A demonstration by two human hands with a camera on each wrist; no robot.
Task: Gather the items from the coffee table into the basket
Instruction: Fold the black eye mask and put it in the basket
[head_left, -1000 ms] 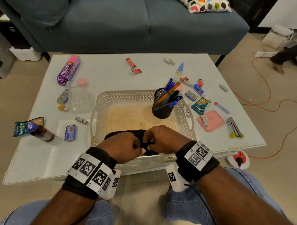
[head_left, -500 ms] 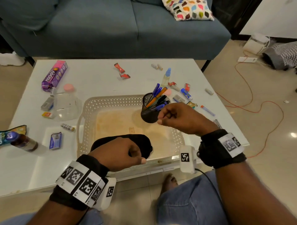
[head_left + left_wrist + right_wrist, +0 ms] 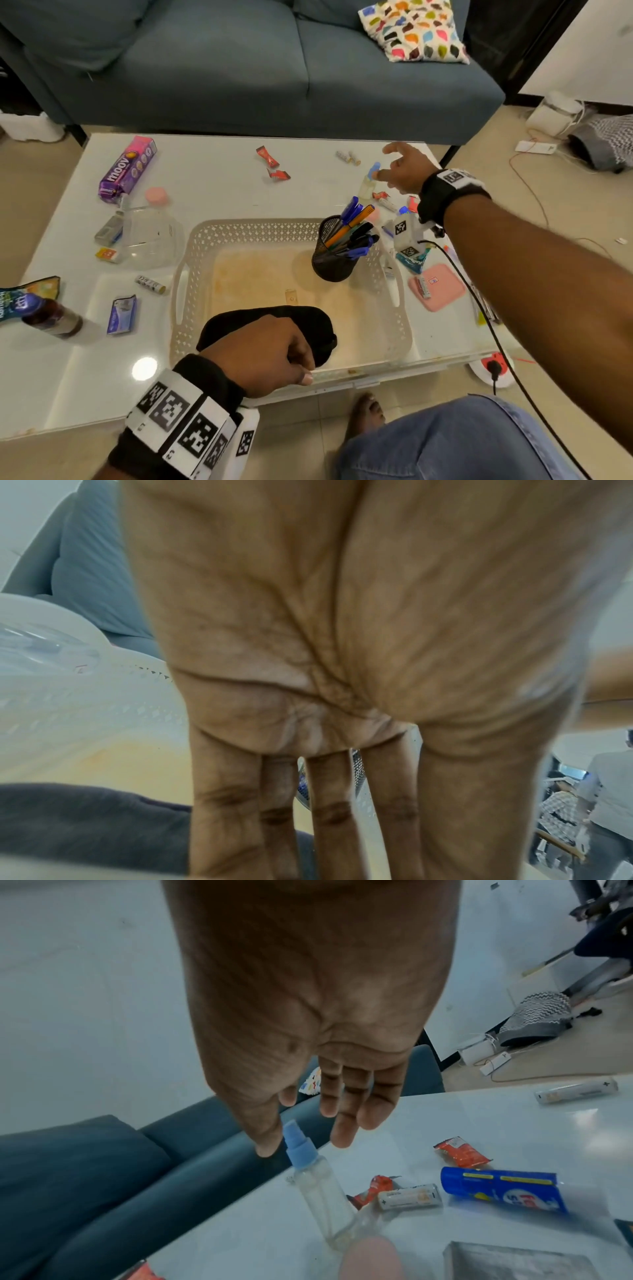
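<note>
From the head view, one white lattice basket [image 3: 191, 281] sits on the white worktop [image 3: 212, 192] at the near middle. Inside it stand one black mesh pen cup [image 3: 330, 263] at the 2 o'clock corner and one black pouch [image 3: 318, 325] at the 6 o'clock edge. The left hand [image 3: 263, 353] lies over the pouch with fingers bent down; whether they grip it I cannot tell from here. The right hand [image 3: 402, 169] reaches to 1 o'clock, fingers spread wide, holding nothing, just above one spray bottle [image 3: 370, 180] with a blue cap. To the left of the basket, from 9 to 11 o'clock, lie one purple biscuit box [image 3: 126, 169], one clear pink-capped jar [image 3: 150, 229], one dark bottle [image 3: 51, 317] and one blue sachet [image 3: 121, 315]. Two red wrappers [image 3: 274, 166] lie at 12 o'clock. One pink case [image 3: 442, 284] lies at 3 o'clock.

In the left wrist view, the left hand [image 3: 342, 669] shows four fingers [image 3: 222, 804] running straight down onto the dark pouch [image 3: 85, 818], with the basket [image 3: 85, 710] wall behind.

In the right wrist view, the right hand [image 3: 308, 1015] is spread open, thumb and fingertips [image 3: 342, 1137] either side of the spray bottle [image 3: 318, 1185] cap, not closed on it. The bottle stands upright. Near it on the worktop [image 3: 514, 1123] lie two batteries [image 3: 409, 1196], three red wrappers [image 3: 459, 1153] and one blue tube [image 3: 503, 1188].
</note>
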